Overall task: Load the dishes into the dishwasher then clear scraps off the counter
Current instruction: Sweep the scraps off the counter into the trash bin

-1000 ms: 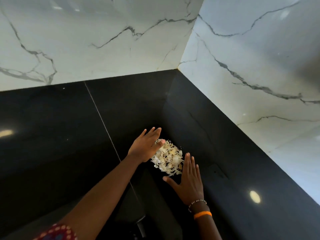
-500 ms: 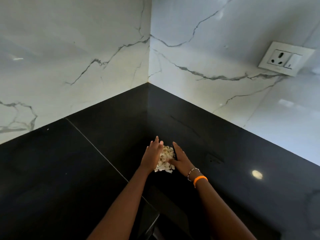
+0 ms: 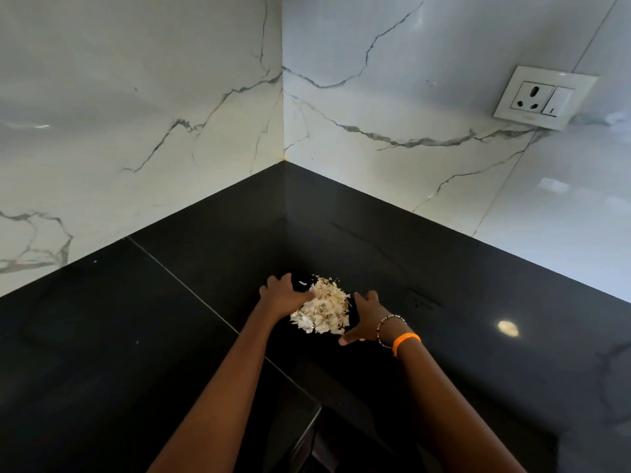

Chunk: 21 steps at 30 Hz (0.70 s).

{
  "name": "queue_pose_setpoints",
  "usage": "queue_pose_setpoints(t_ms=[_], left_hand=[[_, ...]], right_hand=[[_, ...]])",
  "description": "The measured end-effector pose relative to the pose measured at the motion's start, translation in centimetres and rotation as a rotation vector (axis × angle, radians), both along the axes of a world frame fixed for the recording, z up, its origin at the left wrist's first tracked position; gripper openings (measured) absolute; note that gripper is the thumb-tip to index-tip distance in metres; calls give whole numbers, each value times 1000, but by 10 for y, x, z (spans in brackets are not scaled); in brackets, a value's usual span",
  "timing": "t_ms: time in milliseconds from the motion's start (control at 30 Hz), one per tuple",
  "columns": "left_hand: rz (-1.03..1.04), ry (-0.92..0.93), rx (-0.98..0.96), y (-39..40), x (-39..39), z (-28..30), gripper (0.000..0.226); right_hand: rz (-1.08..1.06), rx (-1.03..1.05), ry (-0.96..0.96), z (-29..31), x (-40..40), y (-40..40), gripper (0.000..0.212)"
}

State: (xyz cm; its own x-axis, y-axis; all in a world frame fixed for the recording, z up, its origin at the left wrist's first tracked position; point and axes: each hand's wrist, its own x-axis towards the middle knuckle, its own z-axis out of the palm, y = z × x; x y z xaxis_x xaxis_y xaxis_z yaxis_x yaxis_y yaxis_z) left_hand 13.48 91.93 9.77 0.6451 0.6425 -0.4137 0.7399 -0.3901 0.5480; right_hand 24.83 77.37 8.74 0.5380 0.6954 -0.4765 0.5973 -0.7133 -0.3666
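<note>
Since a moment ago our left hand (image 3: 283, 297) and right hand (image 3: 363, 315) have cupped closer, fingers curved against the scraps (image 3: 322, 310) between them at counter (image 3: 102, 336) centre, twelve o'clock from us; light, flaky, scatter-prone, best scooped from underneath.

You are looking down at a glossy black stone counter (image 3: 112, 336) that runs into a corner between two white marbled walls; a thin seam crosses it on your left, and a round light glints on its right side; directly on it, near the middle, lies one loose heap of pale, flaky scraps (image 3: 322, 310) (white to cream, papery pieces); a few stray flakes sit just behind the heap.
</note>
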Motion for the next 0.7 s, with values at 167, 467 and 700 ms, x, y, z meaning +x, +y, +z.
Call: queue_pose_setpoints(t_ms=[167,467,700], left_hand=[[-175,178,-52,-6,-14,2,115],[-286,96,79,-21,9,-11,104],[-240,48,140,-20,21,-11,78]], right_hand=[[-22,116,35,-4,-6,19,100],[87,89,90,14,2,29,103],[148,24,-57,11,1,41,85]])
